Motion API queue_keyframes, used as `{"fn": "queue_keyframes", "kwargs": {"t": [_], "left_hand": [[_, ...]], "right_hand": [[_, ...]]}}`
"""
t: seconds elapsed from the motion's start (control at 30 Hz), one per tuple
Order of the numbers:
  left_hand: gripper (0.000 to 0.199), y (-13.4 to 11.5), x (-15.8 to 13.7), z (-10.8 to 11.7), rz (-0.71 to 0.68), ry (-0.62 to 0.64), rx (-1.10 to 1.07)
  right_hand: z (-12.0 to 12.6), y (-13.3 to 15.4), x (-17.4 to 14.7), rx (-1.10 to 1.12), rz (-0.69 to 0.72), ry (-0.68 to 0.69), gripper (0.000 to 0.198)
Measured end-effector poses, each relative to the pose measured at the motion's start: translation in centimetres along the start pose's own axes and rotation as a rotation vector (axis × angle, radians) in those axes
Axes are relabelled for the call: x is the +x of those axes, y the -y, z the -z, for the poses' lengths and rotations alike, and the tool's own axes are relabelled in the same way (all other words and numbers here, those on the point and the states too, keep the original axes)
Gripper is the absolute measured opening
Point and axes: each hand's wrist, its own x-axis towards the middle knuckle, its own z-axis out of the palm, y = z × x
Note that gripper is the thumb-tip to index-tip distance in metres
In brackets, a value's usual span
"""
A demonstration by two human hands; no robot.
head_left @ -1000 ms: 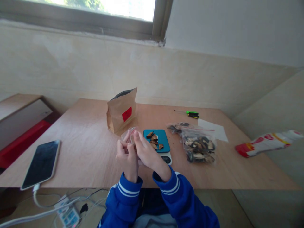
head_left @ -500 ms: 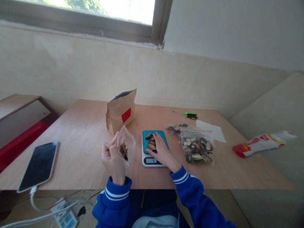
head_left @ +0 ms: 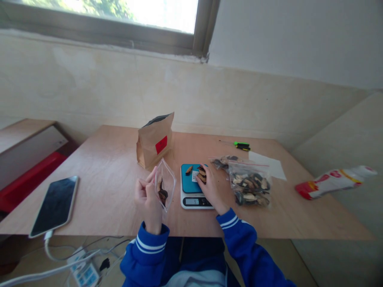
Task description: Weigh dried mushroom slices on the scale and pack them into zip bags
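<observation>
On the wooden table [head_left: 113,179], head view: I've got both hands out front, blue sleeves, white stripes at the cuffs. Left hand [head_left: 149,197] has a small clear bag [head_left: 169,181] by its left side, thumb and fingers closed on the plastic. Bag mouth is spread and faces up toward the camera; dark dried pieces [head_left: 162,194] inside. Bag sits just left of the kitchen scale [head_left: 188,186].

Right hand [head_left: 212,191] is at the right side of the scale. Fingers curled narrow round a cluster of dried slices [head_left: 202,175], slices between thumb and fingertips. From my end I can't tell if they're pinched tight or lifted off the blue plate. One loose slice [head_left: 189,170] lies at the plate's upper left; white label [head_left: 194,176] between it and the cluster. Display [head_left: 192,201] digits too small for me to read.

Brown paper bag [head_left: 149,147] stands behind the small bag, red label [head_left: 161,144] on its front. Right of the scale, two clear bags of slices: nearer one [head_left: 249,183] partly covers the farther one [head_left: 223,161]. Behind those, a green-handled screwdriver [head_left: 241,144] and a sheet of white paper [head_left: 273,165]. Red-and-white bottle [head_left: 332,181] far right; tablet [head_left: 55,205] far left, white cable [head_left: 48,243] plugged in.
</observation>
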Motion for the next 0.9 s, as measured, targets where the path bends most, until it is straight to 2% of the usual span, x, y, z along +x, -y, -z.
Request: {"fn": "queue_keyframes", "kwargs": {"t": [0.1,0.17,0.23,0.33,0.43,0.57,0.67,0.73,0.83,0.9], "left_hand": [[0.026,0.0,-0.2,-0.2,0.125,-0.013,-0.13],[0.025,0.1,-0.3,-0.5,0.141,-0.011,-0.183],[0.024,0.1,-0.4,-0.8,0.129,-0.003,-0.181],[0.022,0.3,-0.7,-1.1,0.135,0.036,-0.106],[0.02,0.5,-0.9,-1.2,0.151,0.067,-0.052],[0.02,0.6,-1.1,-1.3,0.16,0.013,-0.101],[0.021,0.6,-1.1,-1.5,0.175,-0.027,-0.189],[0.021,0.6,-1.1,-1.6,0.199,-0.041,-0.209],[0.023,0.8,-1.0,-1.7,0.227,-0.04,-0.214],[0.024,0.9,-0.9,-1.7,0.23,-0.041,-0.237]], "right_hand": [[0.3,1.5,0.7,0.087,-0.056,-0.1,0.049],[0.7,3.8,1.1,0.21,-0.096,-0.13,0.053],[1.1,6.8,1.3,0.39,-0.128,-0.073,0.058],[1.0,11.2,1.3,0.594,-0.109,0.093,0.058],[0.4,13.6,0.9,0.54,-0.017,0.184,0.055],[-0.5,13.8,0.3,0.282,0.127,0.222,0.059],[-0.4,13.6,0.2,0.261,0.188,0.288,0.064],[0.4,13.4,0.4,0.288,0.198,0.31,0.06],[2.3,12.0,0.8,0.247,0.143,0.21,0.044],[3.5,9.8,0.7,0.073,0.101,0.106,0.037]]}}
